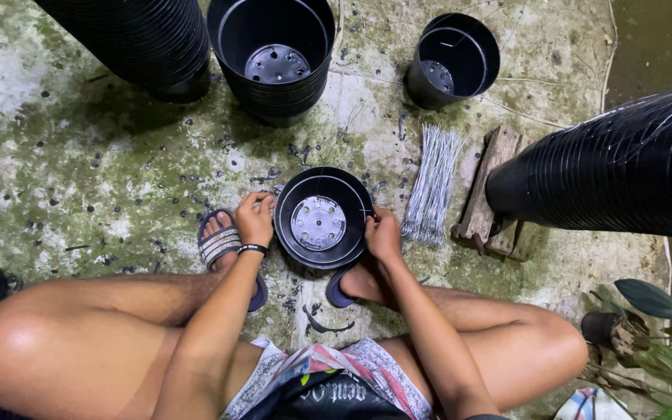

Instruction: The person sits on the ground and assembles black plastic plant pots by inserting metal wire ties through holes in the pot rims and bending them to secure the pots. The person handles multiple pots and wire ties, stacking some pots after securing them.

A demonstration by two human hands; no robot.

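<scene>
I squat over a mossy, stained concrete floor [87, 155] littered with small dark bits, stacks of black pots [624, 171] lying around me and a bundle of wire pieces [432, 183] beside a wooden block [491, 194]. Between my sandalled feet sits a black plastic pot [323, 218]. My left hand [254, 219] has its fingers curled on the pot's left rim; my right hand [383, 233] pinches its right rim, fingers closed.
</scene>
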